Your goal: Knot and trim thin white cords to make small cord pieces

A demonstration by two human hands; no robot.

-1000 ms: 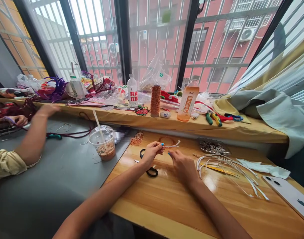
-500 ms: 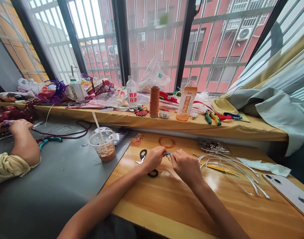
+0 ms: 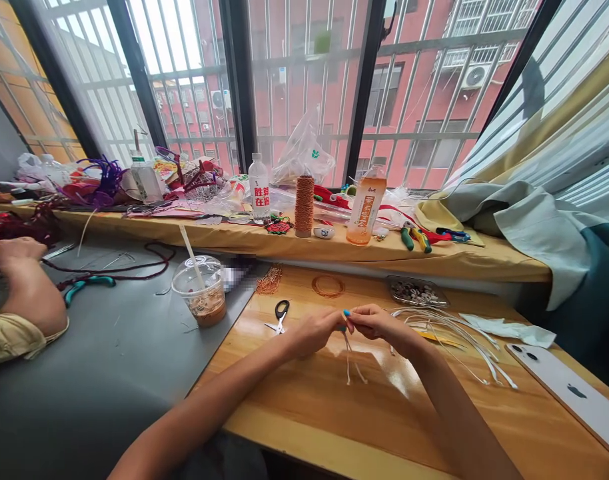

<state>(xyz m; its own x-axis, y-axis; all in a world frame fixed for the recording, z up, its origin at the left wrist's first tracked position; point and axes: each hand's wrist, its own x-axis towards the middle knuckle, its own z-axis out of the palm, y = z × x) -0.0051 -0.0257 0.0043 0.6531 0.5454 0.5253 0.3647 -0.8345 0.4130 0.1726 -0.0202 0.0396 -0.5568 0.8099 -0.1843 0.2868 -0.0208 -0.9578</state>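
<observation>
Over the wooden table, my left hand (image 3: 315, 333) is closed in a pinch, its fingertips on a short white cord (image 3: 348, 363). Two thin ends of that cord dangle below the fingers, each with a small knob at its tip. Right beside it, my right hand (image 3: 387, 327) also pinches at the top of the cord, thumb and forefinger together. The fingertips hide the upper part of the cord. Turquoise nails show on both thumbs. Scissors (image 3: 279, 319) lie left of my left hand, partly under my forearm. Loose white cords (image 3: 464, 340) lie right of my right hand.
A plastic cup of brown drink (image 3: 204, 297) with a straw stands on the grey table. Copper wire (image 3: 328, 287), a tray of small pieces (image 3: 418, 291) and a phone (image 3: 572, 393) lie around. A spool (image 3: 304, 207) and bottle (image 3: 367, 210) stand on the sill. Another person's hand (image 3: 22, 253) works left.
My hands have lowered slightly and turned, and the two cord ends now hang in plain sight below them. The whole view has shifted a little.
</observation>
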